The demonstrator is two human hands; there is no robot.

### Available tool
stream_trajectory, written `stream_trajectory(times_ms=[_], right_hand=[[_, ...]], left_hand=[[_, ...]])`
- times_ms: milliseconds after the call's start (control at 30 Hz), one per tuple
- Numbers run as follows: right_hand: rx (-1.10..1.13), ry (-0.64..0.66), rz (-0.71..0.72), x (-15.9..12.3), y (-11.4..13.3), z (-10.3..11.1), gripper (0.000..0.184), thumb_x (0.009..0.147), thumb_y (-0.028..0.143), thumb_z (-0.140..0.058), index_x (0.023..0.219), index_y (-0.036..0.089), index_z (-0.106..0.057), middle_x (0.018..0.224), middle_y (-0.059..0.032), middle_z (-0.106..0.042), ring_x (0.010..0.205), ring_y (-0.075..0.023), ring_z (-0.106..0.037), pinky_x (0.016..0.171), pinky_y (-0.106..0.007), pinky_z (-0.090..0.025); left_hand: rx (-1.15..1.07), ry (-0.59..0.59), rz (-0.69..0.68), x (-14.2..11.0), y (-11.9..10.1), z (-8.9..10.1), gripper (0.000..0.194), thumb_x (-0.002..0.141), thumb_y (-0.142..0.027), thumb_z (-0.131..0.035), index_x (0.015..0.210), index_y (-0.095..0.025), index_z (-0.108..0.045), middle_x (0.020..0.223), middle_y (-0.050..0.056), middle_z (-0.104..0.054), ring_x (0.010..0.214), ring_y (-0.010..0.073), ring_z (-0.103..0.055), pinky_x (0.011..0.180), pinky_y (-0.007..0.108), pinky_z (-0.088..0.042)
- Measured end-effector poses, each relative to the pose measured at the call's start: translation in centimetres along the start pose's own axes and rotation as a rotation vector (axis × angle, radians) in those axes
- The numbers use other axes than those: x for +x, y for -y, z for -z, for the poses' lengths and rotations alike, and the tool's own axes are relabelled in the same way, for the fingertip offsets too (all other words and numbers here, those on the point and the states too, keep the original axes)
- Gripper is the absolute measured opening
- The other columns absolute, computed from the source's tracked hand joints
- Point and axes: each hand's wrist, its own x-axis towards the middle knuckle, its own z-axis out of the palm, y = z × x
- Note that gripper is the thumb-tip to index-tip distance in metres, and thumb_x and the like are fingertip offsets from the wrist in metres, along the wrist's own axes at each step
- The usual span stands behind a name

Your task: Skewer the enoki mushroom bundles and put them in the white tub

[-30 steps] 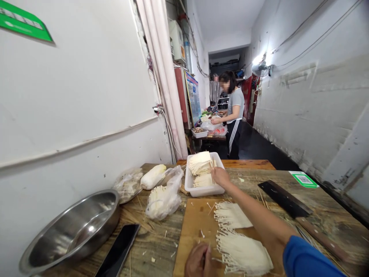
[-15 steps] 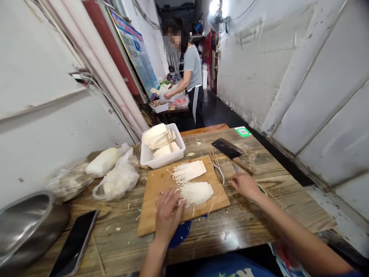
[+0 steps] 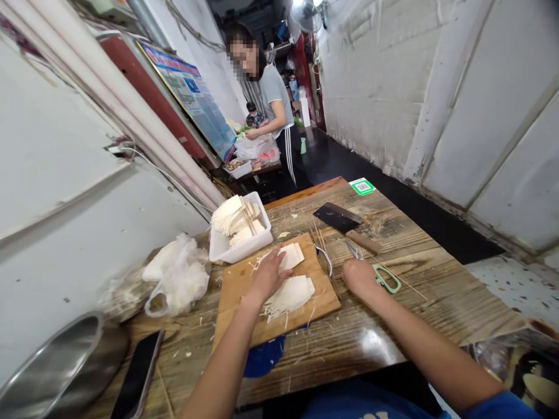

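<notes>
Flat, creamy-white enoki mushrooms [image 3: 290, 295] fan into thin, stringy stems.

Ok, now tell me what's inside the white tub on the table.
The white tub holds bundles of pale, thin-stemmed mushrooms, with a few thin sticks lying across them. The mushrooms cover much of the bottom, so anything beneath them can't be seen.

A narrow room runs back from a wooden table [image 3: 419, 244] across the lower middle of the frame. A scuffed whitish wall [image 3: 379, 87] fills the upper right, above a dark floor [image 3: 393, 198]. At upper left, a pale pink curtain [image 3: 144, 122] slants beside a blue poster [image 3: 186, 93]. A bright light shines at top centre-right by a fan [image 3: 307, 15], near a red door [image 3: 311, 81].
</notes>
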Motion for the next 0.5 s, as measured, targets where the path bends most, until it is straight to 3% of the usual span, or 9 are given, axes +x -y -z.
stream_trajectory(times_ms=[100,200,300,500], right_hand=[[-0.014,0.038,-0.028,-0.2,0.0,0.3,0.022,0.09,0.032,-0.055,0.093,0.011,-0.063,0.096,-0.0073,-0.065,0.088,-0.0165,-0.063,0.08,-0.036,-0.05],[0.006,0.037,-0.041,-0.4,-0.5,0.9,0.025,0.089,0.034,-0.056,0.091,0.011,-0.064,0.093,-0.0069,-0.067,0.085,-0.0163,-0.063,0.079,-0.036,-0.05],[0.05,0.003,-0.031,-0.5,-1.2,1.7,0.022,0.086,0.03,-0.056,0.083,0.011,-0.067,0.087,-0.0096,-0.07,0.083,-0.019,-0.065,0.076,-0.033,-0.049],[0.179,-0.099,-0.018,-0.8,-1.7,2.5,0.021,0.078,0.022,-0.051,0.077,0.016,-0.07,0.082,-0.0095,-0.073,0.081,-0.0226,-0.067,0.067,-0.027,-0.044]], left_hand=[[0.112,0.128,-0.029,2.3,-0.5,-0.4,0.078,0.061,-0.042,-0.077,0.128,-0.011,-0.051,0.144,0.021,-0.037,0.135,0.0369,-0.029,0.112,0.045,-0.017],[0.358,0.298,-0.031,3.9,-0.7,-0.8,0.093,0.061,-0.051,-0.073,0.137,-0.007,-0.039,0.146,0.023,-0.032,0.137,0.0367,-0.025,0.112,0.047,-0.017],[0.461,0.377,-0.041,4.9,-0.8,-0.6,0.092,0.066,-0.049,-0.069,0.141,-0.01,-0.032,0.142,0.02,-0.04,0.133,0.034,-0.034,0.111,0.048,-0.02],[0.522,0.395,-0.068,5.5,-1.5,0.7,0.085,0.067,-0.033,-0.066,0.143,-0.016,-0.03,0.135,0.014,-0.05,0.121,0.0295,-0.049,0.104,0.041,-0.033]])
